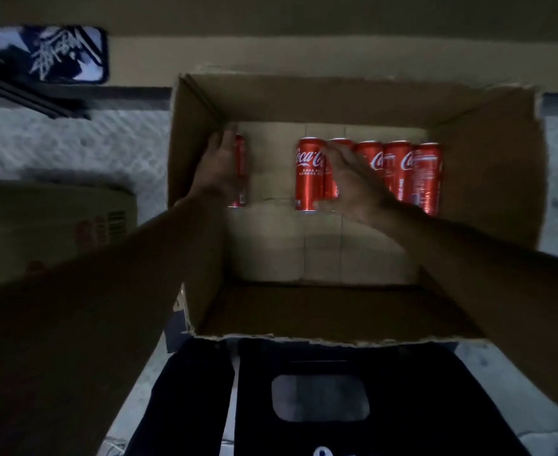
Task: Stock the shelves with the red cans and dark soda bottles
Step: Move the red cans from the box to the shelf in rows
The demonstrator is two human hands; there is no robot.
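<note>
An open cardboard box [488, 166] holds several red cans lying along its far wall. My left hand [216, 167] reaches into the box's left corner, and its fingers curl round a single red can [240, 172] there. A row of red cans [399, 172] lies at the right, the leftmost one [307, 174] with its logo showing. My right hand [348, 179] lies over the second can of the row [329, 179], fingers stretched across it. No dark soda bottles are in view.
The box stands on a pale patterned floor [73, 146]. Left of it lies another carton [50, 225] with red print. A dark mat with a white graphic [48, 52] is at the far left. A black crate [336, 399] is below the box's near edge.
</note>
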